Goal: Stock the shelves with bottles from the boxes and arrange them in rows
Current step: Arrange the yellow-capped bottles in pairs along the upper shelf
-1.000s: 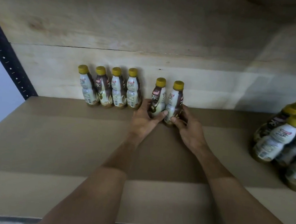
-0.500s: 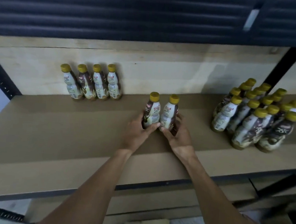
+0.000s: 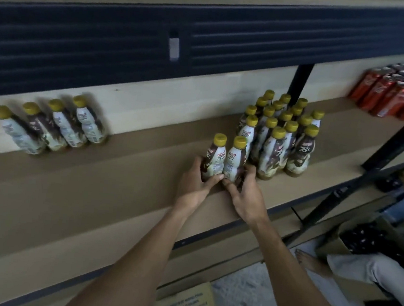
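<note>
Two yellow-capped brown-and-white bottles stand side by side on the brown shelf board (image 3: 93,191). My left hand (image 3: 192,186) grips the left bottle (image 3: 215,156) and my right hand (image 3: 246,194) grips the right bottle (image 3: 235,159), both low on the body. Just to their right stands a tight cluster of several like bottles (image 3: 281,136). At the back left, a short row of bottles (image 3: 50,126) lines the pale back panel, blurred.
Red cans (image 3: 396,92) fill the neighbouring bay past a black upright (image 3: 299,80). A dark metal rail (image 3: 83,42) runs overhead. Below the shelf lie a cardboard box (image 3: 186,304) and an open box (image 3: 360,237); another person's foot (image 3: 309,261) and leg are at the lower right.
Both hands have drawn the two bottles away from the back-left row, forward and rightwards, until they stand beside the large cluster. The view has pulled back and swung right.
</note>
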